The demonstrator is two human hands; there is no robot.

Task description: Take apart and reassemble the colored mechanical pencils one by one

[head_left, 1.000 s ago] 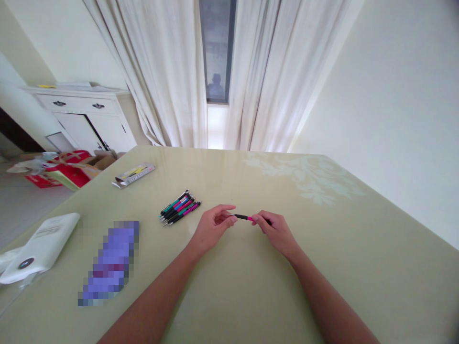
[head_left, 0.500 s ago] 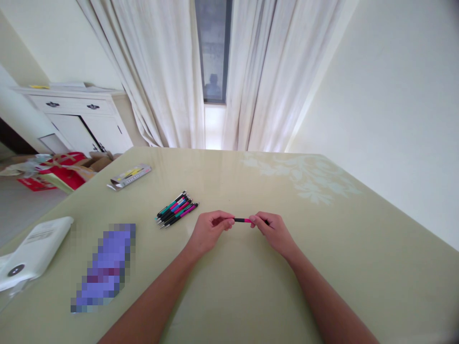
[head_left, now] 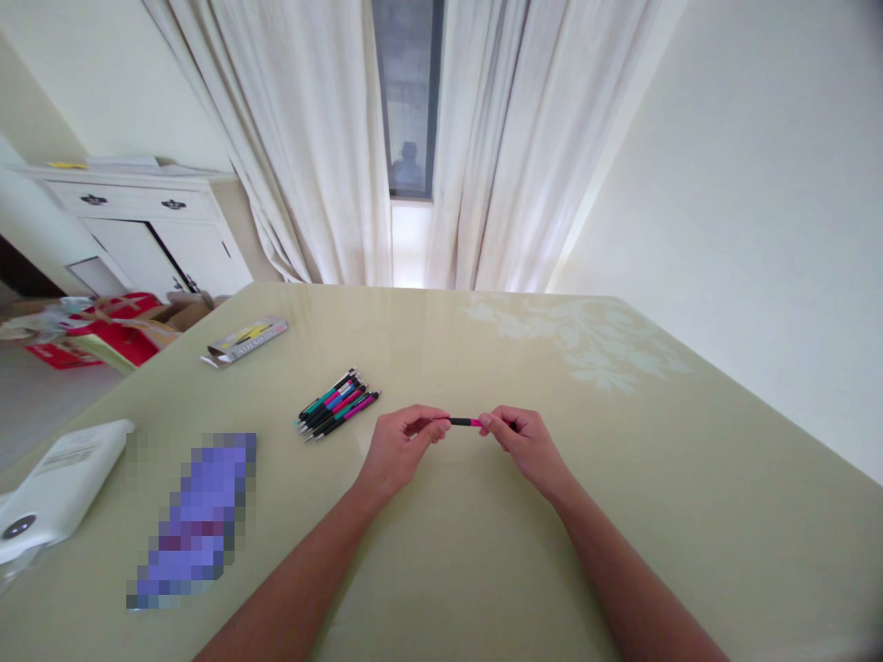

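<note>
Both of my hands hold one black and pink pen (head_left: 465, 422) level, just above the pale green table (head_left: 621, 478). My left hand (head_left: 400, 447) pinches its left end with curled fingers. My right hand (head_left: 528, 445) grips its right end, which is hidden in the fingers. A bunch of several coloured pens (head_left: 336, 405) lies on the table a little to the left of my left hand.
A flat pen box (head_left: 243, 339) lies near the table's far left edge. A white device (head_left: 59, 478) and a blurred purple patch (head_left: 193, 519) sit at the near left. A white cabinet (head_left: 131, 230) and red boxes (head_left: 110, 331) stand beyond the table, curtains behind.
My left hand's fingers have closed onto the pen's left end. The pen now lies level between both hands. The view has shifted slightly.
</note>
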